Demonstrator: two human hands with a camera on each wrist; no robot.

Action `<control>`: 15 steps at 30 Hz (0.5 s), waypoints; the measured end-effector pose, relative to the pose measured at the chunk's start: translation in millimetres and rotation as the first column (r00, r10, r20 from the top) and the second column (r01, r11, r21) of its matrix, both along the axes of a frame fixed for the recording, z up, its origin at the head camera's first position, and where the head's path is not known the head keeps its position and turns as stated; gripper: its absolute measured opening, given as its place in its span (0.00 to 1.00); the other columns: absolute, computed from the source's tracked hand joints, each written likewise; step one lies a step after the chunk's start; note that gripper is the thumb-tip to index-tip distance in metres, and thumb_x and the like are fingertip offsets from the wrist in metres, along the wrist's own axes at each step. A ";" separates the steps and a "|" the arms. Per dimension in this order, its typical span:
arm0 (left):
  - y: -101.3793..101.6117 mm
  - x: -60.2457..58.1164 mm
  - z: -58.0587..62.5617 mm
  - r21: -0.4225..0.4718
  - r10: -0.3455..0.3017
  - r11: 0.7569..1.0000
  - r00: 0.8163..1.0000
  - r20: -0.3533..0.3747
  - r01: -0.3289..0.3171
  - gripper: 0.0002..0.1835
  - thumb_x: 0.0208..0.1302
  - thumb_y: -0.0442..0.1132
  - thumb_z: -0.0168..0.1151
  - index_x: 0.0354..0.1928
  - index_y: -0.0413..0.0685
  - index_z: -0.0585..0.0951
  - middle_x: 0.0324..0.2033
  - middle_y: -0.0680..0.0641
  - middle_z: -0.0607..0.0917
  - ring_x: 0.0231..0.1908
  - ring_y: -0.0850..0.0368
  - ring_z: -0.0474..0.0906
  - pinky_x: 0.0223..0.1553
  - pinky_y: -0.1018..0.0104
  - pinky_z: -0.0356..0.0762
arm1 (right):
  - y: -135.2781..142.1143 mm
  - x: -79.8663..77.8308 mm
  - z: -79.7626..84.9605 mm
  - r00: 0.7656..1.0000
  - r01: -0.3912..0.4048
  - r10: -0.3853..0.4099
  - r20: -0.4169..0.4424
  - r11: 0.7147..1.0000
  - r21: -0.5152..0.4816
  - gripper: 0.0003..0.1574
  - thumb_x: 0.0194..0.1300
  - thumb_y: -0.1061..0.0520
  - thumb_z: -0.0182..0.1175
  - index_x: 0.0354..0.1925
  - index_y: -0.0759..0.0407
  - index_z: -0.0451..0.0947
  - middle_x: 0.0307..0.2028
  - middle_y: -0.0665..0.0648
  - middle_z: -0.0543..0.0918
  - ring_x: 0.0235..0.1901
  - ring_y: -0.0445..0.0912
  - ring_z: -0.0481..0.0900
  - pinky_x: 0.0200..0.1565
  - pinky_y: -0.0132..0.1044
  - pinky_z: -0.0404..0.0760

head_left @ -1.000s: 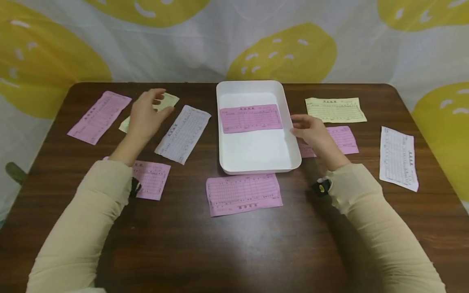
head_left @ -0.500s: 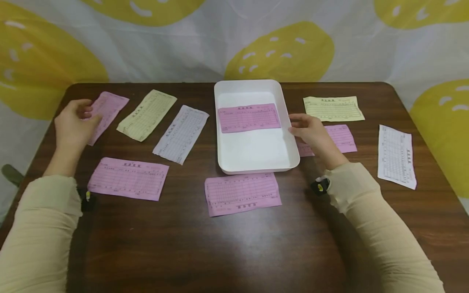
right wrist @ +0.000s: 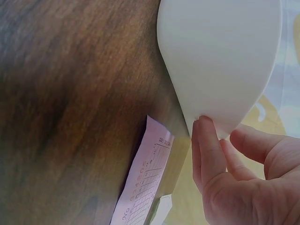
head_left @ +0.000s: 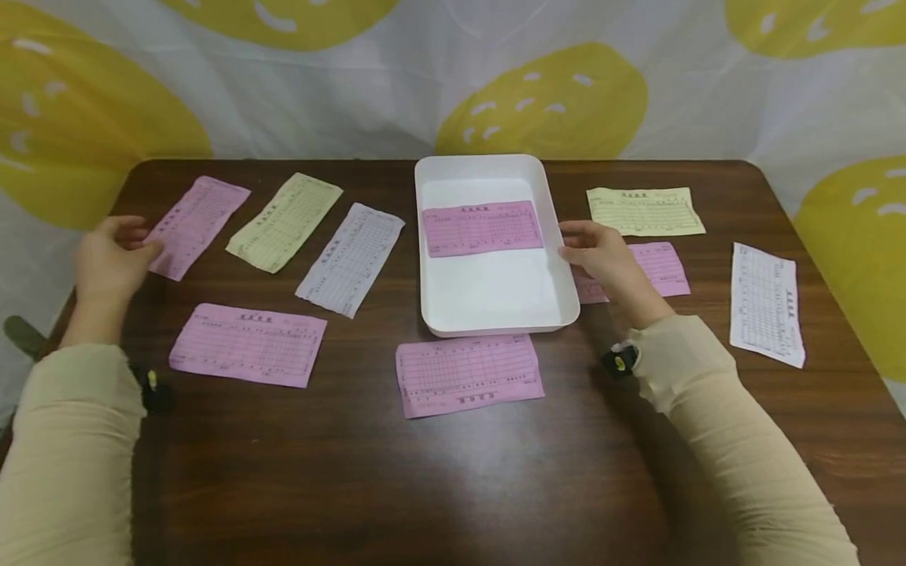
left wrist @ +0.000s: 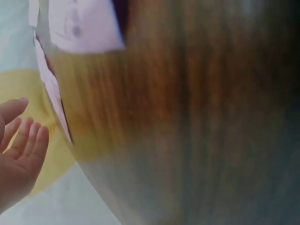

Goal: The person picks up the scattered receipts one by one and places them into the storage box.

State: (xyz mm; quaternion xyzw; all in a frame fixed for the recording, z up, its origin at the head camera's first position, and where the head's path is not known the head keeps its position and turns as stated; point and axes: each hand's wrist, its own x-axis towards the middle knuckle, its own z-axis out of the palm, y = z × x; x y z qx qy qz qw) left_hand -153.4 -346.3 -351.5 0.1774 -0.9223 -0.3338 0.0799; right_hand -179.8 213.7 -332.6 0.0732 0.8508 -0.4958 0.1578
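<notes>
At the far left of the head view, my left hand (head_left: 109,263) hovers beside a pink form slip (head_left: 198,224), its fingers loosely bent and holding nothing. The left wrist view shows that hand's fingertips (left wrist: 35,136) apart from the paper. A shallow white tray (head_left: 499,295) stands at the table's middle, with another pink slip (head_left: 483,228) lying flat in it. My right hand (head_left: 602,255) touches the tray's right side; in the right wrist view its extended fingers (right wrist: 208,145) rest against the outer wall. Partly under this hand lies a pink slip (head_left: 661,269).
Left of the tray are a yellow slip (head_left: 285,222), a white slip (head_left: 351,259) and a pink slip (head_left: 249,346). Another pink slip (head_left: 470,376) lies before the tray. To the right are a yellow slip (head_left: 646,211) and a white slip (head_left: 767,304). A patterned curtain (head_left: 340,102) hangs behind.
My left hand has moved left, from above the yellow slip to beside the pink slip at the far left, and slightly nearer. The right hand stays at the tray.
</notes>
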 end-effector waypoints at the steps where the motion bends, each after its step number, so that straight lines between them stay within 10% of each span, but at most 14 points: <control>1: -1.9 0.6 -0.3 0.011 0.000 1.000 1.000 -0.001 0.000 0.26 0.64 0.36 0.56 0.62 0.31 0.69 0.21 0.80 0.63 0.23 0.90 0.58 0.27 0.94 0.58 | 0.0 0.0 -0.1 1.000 0.001 -0.001 -0.001 1.000 0.003 0.31 0.70 0.62 0.52 0.69 0.63 0.61 0.55 0.64 0.73 0.41 0.39 0.75 0.37 0.21 0.78; 3: -5.2 1.8 -1.0 0.025 0.006 1.000 1.000 0.001 -0.006 0.26 0.64 0.36 0.55 0.62 0.29 0.69 0.17 0.83 0.59 0.22 0.91 0.58 0.26 0.94 0.58 | 0.0 0.3 0.0 1.000 0.004 -0.004 -0.005 1.000 0.005 0.31 0.69 0.63 0.52 0.68 0.63 0.61 0.53 0.63 0.73 0.40 0.38 0.74 0.36 0.20 0.78; 6: -8.5 3.9 -3.0 -0.004 0.018 1.000 1.000 0.025 -0.018 0.26 0.64 0.37 0.55 0.61 0.28 0.69 0.25 0.68 0.79 0.22 0.89 0.56 0.27 0.92 0.57 | 0.0 0.5 0.0 1.000 -0.003 0.003 -0.009 1.000 0.001 0.31 0.69 0.63 0.52 0.68 0.64 0.61 0.54 0.64 0.73 0.40 0.37 0.74 0.37 0.20 0.78; 10: -12.6 5.7 -6.1 -0.061 -0.035 0.997 0.989 0.142 0.044 0.32 0.67 0.43 0.53 0.64 0.24 0.62 0.55 0.24 0.73 0.41 0.54 0.78 0.44 0.68 0.74 | -0.2 0.7 0.1 1.000 -0.008 0.008 0.002 1.000 -0.009 0.31 0.70 0.62 0.51 0.69 0.63 0.60 0.58 0.67 0.71 0.44 0.41 0.75 0.38 0.21 0.78; 13: -14.5 5.4 -7.1 -0.058 -0.090 0.993 0.975 0.206 0.104 0.36 0.69 0.46 0.50 0.65 0.22 0.57 0.58 0.19 0.66 0.59 0.26 0.62 0.59 0.40 0.65 | 0.1 0.7 0.0 1.000 -0.007 0.007 0.008 1.000 -0.006 0.30 0.71 0.62 0.50 0.69 0.63 0.60 0.59 0.67 0.71 0.46 0.43 0.75 0.38 0.21 0.78; 15: -14.6 4.6 -7.4 -0.048 -0.100 0.993 0.973 0.209 0.112 0.35 0.70 0.46 0.48 0.65 0.21 0.56 0.59 0.18 0.64 0.60 0.25 0.60 0.64 0.36 0.59 | 0.2 0.7 -0.2 1.000 -0.004 0.004 0.009 1.000 -0.005 0.30 0.71 0.62 0.50 0.69 0.63 0.60 0.58 0.66 0.71 0.46 0.44 0.75 0.37 0.21 0.78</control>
